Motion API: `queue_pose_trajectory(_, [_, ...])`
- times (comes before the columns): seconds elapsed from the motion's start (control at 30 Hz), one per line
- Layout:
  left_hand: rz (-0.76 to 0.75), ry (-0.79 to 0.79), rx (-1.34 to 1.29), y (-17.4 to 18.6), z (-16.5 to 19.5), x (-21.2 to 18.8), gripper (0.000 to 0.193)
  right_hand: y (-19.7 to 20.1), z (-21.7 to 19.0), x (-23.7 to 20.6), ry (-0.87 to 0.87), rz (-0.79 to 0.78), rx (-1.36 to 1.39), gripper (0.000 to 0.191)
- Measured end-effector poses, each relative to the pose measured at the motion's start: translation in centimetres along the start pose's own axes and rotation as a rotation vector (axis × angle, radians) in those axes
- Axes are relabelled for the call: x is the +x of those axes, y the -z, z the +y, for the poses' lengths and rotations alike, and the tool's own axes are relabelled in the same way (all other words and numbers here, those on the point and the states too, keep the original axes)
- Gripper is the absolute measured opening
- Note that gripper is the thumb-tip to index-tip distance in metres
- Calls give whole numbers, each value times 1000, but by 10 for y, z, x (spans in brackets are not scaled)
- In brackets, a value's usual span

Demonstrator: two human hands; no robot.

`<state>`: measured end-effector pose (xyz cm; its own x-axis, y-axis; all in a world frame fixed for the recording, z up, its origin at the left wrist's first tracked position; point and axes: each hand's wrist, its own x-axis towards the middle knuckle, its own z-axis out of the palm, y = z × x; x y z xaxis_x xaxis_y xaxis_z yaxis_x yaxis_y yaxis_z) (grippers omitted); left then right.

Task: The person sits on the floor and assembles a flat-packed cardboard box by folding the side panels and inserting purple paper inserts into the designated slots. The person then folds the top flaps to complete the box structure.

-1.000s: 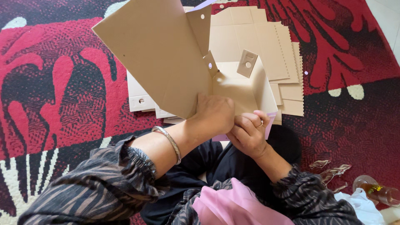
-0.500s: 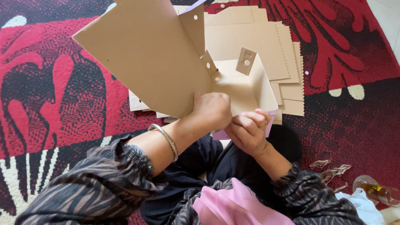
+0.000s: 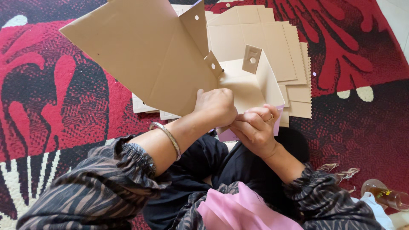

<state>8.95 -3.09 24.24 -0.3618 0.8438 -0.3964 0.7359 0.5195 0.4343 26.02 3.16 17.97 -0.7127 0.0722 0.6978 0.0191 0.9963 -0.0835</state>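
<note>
Fingers point(image 3: 255, 117) pinch cardboard box point(image 3: 162, 55) (red carpet point(image 3: 349, 68) beneath)

Left hand point(image 3: 216, 106) fingertips hidden behind cardboard box point(image 3: 170, 55); box top cut by frame edge; flat cardboard stack point(image 3: 294, 59) partly covered; bottle point(image 3: 385, 196) cropped right.

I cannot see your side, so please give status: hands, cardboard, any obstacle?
Left hand and right hand both grip the cardboard box blank. Blank half folded, big flap raised. Flat stack of blanks behind, no obstacle.

Bright, even daylight, soft shadows, sharp focus, slight wide-angle stretch at edges.
</note>
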Motion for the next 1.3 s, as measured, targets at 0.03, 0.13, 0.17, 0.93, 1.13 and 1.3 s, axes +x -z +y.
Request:
queue_pose_trajectory(0.03, [14,-6,-11,0,1,0,20,0,1,1,3,0,5,22])
queue_pose_trajectory(0.13, [33,-14,-33,1,2,0,18,-1,3,1,24,11,-18,22])
queue_pose_trajectory(0.17, [35,-16,-39,1,2,0,18,-2,5,1,23,13,-16,22])
queue_pose_trajectory(0.93, [37,-25,-46,-5,6,-2,18,9,2,5,5,-11,-45,16])
queue_pose_trajectory(1.13, [34,-52,44,-11,5,6,23,14,0,17,-7,-139,-13,16])
queue_pose_trajectory(1.3, [6,-66,65,-13,4,4,25,14,0,21,28,-182,-9,13])
